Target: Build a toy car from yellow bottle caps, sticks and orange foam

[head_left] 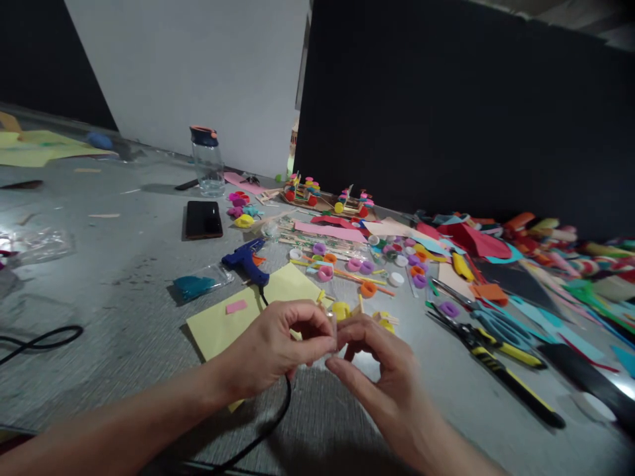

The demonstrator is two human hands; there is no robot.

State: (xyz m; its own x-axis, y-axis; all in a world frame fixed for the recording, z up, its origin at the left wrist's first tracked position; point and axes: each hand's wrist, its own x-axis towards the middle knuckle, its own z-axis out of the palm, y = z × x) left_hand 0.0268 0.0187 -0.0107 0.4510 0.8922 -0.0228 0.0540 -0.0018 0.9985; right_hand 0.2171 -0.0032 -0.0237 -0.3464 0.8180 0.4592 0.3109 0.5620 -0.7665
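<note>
Low in the middle of the view, my left hand (278, 347) and my right hand (380, 370) meet fingertip to fingertip above the grey table (124, 304). Both pinch a small pale piece (333, 334) between thumb and fingers; it is too small to name. Just behind the hands lie a yellow paper sheet (238, 317) with a small pink strip on it, and a yellow cap (341, 309). A blue glue gun (247, 259) lies on its side behind the sheet, its black cord (278, 410) running under my left wrist.
Coloured caps, sticks and paper scraps (377, 261) crowd the middle and right. Scissors (496, 324) and yellow-handled pliers (501, 367) lie right of my hands. A black phone (203, 219), a clear jar (207, 162), a blue packet (198, 284) and stick models (322, 195) sit further back.
</note>
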